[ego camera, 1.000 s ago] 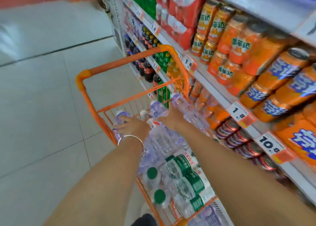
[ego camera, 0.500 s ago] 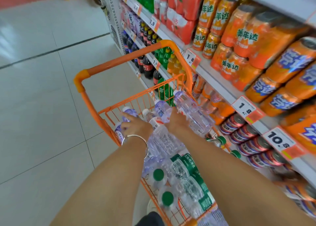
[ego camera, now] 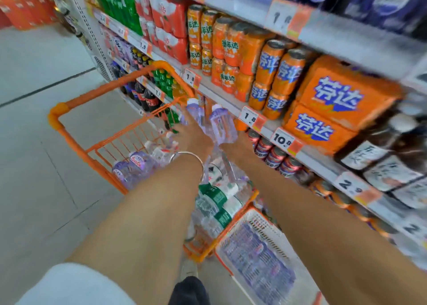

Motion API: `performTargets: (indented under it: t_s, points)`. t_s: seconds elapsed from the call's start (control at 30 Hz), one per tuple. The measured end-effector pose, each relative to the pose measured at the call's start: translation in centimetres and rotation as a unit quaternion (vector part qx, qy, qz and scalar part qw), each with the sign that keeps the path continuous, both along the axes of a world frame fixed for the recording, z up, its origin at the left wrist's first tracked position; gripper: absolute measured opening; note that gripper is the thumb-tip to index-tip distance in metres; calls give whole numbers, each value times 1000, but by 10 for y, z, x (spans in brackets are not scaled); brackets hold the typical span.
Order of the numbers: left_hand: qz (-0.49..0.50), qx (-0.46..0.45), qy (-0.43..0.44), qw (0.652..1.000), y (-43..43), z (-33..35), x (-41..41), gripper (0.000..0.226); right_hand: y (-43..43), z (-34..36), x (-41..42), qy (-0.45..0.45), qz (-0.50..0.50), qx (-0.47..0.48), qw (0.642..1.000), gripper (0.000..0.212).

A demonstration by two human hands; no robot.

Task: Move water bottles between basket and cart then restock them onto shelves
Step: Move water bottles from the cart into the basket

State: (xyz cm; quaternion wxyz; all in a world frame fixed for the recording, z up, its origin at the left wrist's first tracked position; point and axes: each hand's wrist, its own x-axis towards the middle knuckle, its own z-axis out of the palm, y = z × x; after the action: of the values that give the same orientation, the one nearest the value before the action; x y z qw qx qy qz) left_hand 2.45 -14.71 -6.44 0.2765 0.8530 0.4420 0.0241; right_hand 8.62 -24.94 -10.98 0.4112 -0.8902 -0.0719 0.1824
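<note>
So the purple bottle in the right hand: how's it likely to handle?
Probably heavy for its size: the purple bottle is capped and looks full. Its clear plastic wall looks thin, so it may flex under the right hand's grip and feel a bit slick. Being round, it would likely roll if laid down, like those lying sideways in the cart.

Orange cans [ego camera: 231,50], stacked two high. Orange multipacks [ego camera: 335,106] just right of them. Red packs [ego camera: 171,27] to their left, green bottles [ego camera: 120,4] beyond. Price tags [ego camera: 250,117] beneath. Cola bottles [ego camera: 147,99] lower down. Pale tiled floor [ego camera: 34,143].
</note>
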Motion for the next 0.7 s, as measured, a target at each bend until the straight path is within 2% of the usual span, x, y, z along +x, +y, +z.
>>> performTargets:
  t_s: [0.1,0.23,0.37,0.5,0.53,0.63,0.7]
  points:
    - [-37,-17,-35,999,-47,-7,17,119,-62,7,-4,13,-31,-1,999,48]
    - [-96,-83,-55,990,-128,-37,28,125,-138,-2,-19,33,-110,10,993,56]
    - [-144,-151,13,978,-203,-67,21,119,-210,-36,-41,75,-194,-35,977,64]
    - [-238,-168,75,954,-243,-117,13,127,-260,-78,-67,156,-284,-10,946,102]
    - [-259,-169,79,948,-251,-134,11,128,-272,-98,-73,173,-309,-11,935,105]
    - [-308,-177,114,928,-269,-183,3,119,-295,-144,-95,194,-367,-20,909,105]
    - [-331,-152,155,918,-280,-219,-5,111,-305,-177,-110,234,-389,-29,890,92]
